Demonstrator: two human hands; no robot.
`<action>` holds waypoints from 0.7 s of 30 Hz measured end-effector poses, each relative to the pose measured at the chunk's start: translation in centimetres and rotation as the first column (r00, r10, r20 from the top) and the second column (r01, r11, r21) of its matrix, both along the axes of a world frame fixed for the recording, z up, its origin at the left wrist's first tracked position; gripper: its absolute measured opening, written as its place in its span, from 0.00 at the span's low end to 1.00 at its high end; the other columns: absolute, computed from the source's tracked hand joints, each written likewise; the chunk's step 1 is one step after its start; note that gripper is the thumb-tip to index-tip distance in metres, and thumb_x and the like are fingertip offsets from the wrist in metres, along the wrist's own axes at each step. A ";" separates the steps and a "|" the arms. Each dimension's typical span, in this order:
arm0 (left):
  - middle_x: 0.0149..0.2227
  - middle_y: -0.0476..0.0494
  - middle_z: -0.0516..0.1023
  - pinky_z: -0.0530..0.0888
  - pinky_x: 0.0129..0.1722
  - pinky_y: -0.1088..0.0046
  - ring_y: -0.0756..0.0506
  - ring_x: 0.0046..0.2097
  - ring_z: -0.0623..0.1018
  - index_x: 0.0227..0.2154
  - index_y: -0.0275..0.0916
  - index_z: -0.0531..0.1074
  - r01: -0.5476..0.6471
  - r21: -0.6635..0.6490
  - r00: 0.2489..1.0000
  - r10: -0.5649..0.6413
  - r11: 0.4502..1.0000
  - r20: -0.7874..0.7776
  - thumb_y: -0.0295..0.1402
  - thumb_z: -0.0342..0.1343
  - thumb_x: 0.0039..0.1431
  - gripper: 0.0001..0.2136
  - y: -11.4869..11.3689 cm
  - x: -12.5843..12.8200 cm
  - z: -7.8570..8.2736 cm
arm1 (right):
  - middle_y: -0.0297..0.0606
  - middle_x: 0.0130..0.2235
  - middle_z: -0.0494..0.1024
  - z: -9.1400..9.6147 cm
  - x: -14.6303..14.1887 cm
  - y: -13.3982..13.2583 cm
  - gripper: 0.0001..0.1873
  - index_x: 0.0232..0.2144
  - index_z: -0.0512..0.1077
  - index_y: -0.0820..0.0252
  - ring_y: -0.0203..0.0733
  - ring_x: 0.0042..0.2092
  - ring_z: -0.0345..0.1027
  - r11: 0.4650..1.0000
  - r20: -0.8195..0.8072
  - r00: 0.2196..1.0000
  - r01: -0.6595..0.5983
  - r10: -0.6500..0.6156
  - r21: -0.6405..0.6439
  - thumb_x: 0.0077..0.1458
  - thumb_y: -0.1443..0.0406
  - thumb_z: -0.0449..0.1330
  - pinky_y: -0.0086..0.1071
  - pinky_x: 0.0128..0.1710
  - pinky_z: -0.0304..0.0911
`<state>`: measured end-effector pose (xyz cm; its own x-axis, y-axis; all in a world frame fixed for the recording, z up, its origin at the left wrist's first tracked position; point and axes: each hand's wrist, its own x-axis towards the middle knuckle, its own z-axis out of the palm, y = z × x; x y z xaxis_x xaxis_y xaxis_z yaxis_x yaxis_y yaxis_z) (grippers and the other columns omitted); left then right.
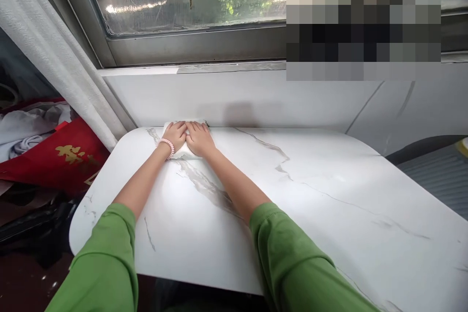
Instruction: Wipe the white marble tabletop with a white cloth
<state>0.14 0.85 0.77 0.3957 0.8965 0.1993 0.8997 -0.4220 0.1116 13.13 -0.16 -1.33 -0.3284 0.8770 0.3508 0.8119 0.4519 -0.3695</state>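
Observation:
A folded white cloth (188, 151) lies at the far edge of the white marble-patterned table (321, 209), close to the wall. My left hand (176, 135), with a pink-and-white beaded band on its wrist, lies flat on the cloth, fingers stretched forward. Beside it, my right hand (199, 138) presses on the same cloth with its fingers extended. The two hands touch or nearly touch at the thumbs. Both arms reach far forward, in green sleeves. Most of the cloth is hidden under the hands.
Behind the table rise a white wall (310, 102) and a metal-framed window (197, 48). A pale curtain (69, 48) hangs at left, near a red bag (80, 156) with clothes. A dark ribbed surface (435, 170) stands at right. A blurred patch covers the upper right.

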 end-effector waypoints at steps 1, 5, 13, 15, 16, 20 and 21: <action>0.61 0.40 0.65 0.54 0.65 0.58 0.45 0.62 0.64 0.56 0.37 0.65 0.002 0.006 1.000 -0.002 1.000 -0.003 0.24 0.40 0.62 0.21 0.2 0.0 -0.1 | 0.48 0.62 0.64 0.0 0.0 0.1 0.28 0.61 0.58 0.69 0.49 0.64 0.52 1.000 0.001 1.000 0.000 0.000 0.007 0.59 0.69 0.44 0.48 0.65 0.40; 0.64 0.36 0.61 0.52 0.66 0.56 0.42 0.65 0.60 0.58 0.33 0.62 -0.030 -0.006 0.998 0.029 1.000 -0.058 0.27 0.39 0.65 0.21 -0.8 0.0 -0.4 | 0.47 0.63 0.63 0.0 0.2 -0.6 0.28 0.61 0.58 0.67 0.48 0.64 0.51 1.000 0.031 0.999 -0.011 0.011 0.007 0.59 0.69 0.45 0.47 0.65 0.40; 0.65 0.32 0.59 0.50 0.67 0.54 0.40 0.66 0.57 0.60 0.29 0.60 -0.005 0.025 0.997 0.007 1.000 -0.074 0.29 0.36 0.67 0.22 -11.4 -1.5 -0.8 | 0.50 0.65 0.58 0.4 -0.2 -10.4 0.29 0.64 0.55 0.70 0.50 0.67 0.47 0.994 0.063 0.992 -0.109 0.111 -0.030 0.61 0.66 0.45 0.48 0.66 0.36; 0.64 0.34 0.60 0.52 0.65 0.52 0.40 0.66 0.58 0.61 0.32 0.60 0.009 0.077 0.997 -0.003 0.997 -0.072 0.29 0.35 0.66 0.22 -15.4 -2.6 -1.0 | 0.52 0.65 0.57 0.5 -0.7 -14.1 0.30 0.64 0.54 0.70 0.52 0.67 0.45 0.988 0.055 0.987 -0.149 0.150 -0.036 0.61 0.65 0.45 0.51 0.66 0.36; 0.64 0.34 0.61 0.54 0.65 0.52 0.40 0.66 0.58 0.61 0.33 0.59 0.013 0.103 0.997 -0.005 0.995 -0.072 0.29 0.35 0.66 0.23 -17.5 -3.3 -1.1 | 0.54 0.66 0.56 0.6 -1.1 -15.9 0.31 0.64 0.53 0.71 0.54 0.67 0.44 0.983 0.054 0.982 -0.179 0.181 -0.039 0.61 0.65 0.46 0.53 0.66 0.36; 0.65 0.35 0.59 0.56 0.64 0.52 0.40 0.66 0.58 0.66 0.36 0.50 -0.009 0.178 0.994 0.028 0.984 -0.104 0.29 0.35 0.66 0.25 -24.9 -6.0 -1.3 | 0.58 0.66 0.53 1.6 -2.6 -21.4 0.33 0.65 0.51 0.73 0.58 0.68 0.41 0.928 0.029 0.928 -0.369 0.371 -0.055 0.62 0.62 0.47 0.56 0.66 0.37; 0.65 0.35 0.58 0.57 0.63 0.52 0.40 0.66 0.58 0.67 0.37 0.47 -0.031 0.192 0.992 0.053 0.981 -0.114 0.29 0.36 0.65 0.26 -26.5 -6.7 -1.4 | 0.58 0.66 0.54 1.8 -3.1 -22.3 0.32 0.65 0.51 0.73 0.58 0.68 0.41 0.908 0.018 0.909 -0.414 0.416 -0.057 0.62 0.61 0.47 0.56 0.66 0.37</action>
